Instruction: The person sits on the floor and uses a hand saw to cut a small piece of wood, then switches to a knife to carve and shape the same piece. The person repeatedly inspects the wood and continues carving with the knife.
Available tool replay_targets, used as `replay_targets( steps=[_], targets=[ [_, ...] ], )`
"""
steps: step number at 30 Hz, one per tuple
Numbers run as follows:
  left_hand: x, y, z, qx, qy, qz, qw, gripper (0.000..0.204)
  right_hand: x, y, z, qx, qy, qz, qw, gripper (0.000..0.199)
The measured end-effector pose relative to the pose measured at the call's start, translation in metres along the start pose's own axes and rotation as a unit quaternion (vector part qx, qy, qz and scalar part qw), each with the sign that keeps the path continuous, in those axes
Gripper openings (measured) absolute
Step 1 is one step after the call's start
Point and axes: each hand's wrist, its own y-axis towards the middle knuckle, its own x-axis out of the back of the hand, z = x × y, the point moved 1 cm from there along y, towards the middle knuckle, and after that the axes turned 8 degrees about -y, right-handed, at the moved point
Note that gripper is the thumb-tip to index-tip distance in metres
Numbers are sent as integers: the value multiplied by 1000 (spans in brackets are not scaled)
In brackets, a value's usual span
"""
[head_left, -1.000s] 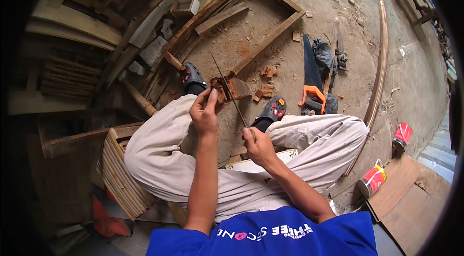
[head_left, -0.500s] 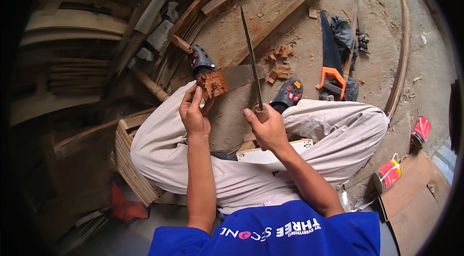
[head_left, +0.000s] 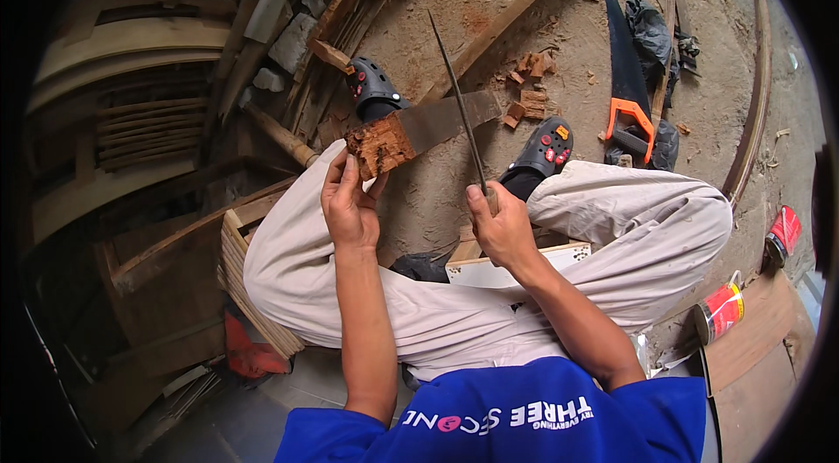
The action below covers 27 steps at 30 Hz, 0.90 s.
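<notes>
My left hand (head_left: 350, 205) pinches the crumbly, rotted orange-brown end of a short wooden board (head_left: 446, 120). The rest of the board is smooth and dark, pointing up to the right between my feet. In my closed right hand (head_left: 502, 223) is the wooden handle of a long, narrow, dark blade (head_left: 456, 92). Its tip points away and slightly left. In the picture the blade crosses in front of the board's far part; whether they touch I cannot tell. Which kind of bladed tool it is does not show clearly.
Broken wood chunks (head_left: 533, 103) lie beyond my right foot. A handsaw with an orange handle (head_left: 631, 127) rests near black plastic (head_left: 651, 35). Red cans (head_left: 722, 313) stand at the right beside cardboard (head_left: 753, 341). Stacked timber (head_left: 131, 44) fills the left. A white-faced wooden piece (head_left: 520, 266) sits between my legs.
The scene has shifted a little to the right in the view. The blade leans slightly more to the left, and the board's far end is tilted up a bit more. Both grips stay the same.
</notes>
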Motion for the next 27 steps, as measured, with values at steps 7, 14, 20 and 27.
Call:
replay_targets(
  steps=[7, 14, 20, 27],
  targets=[
    [-13, -6, 1, -3, -15, 13, 1000, 25, -8, -15, 18, 76, 1, 14, 997, 50],
    [-24, -16, 15, -73, -31, -7, 997, 22, -14, -47, 60, 300, 40, 45, 952, 41],
    [-35, -25, 18, -89, -15, -43, 995, 21, -24, -19, 63, 86, -101, 70, 989, 50],
    [-40, -19, 26, -81, -51, -2, 995, 19, -5, -48, 80, 202, -27, 25, 979, 45]
  ],
)
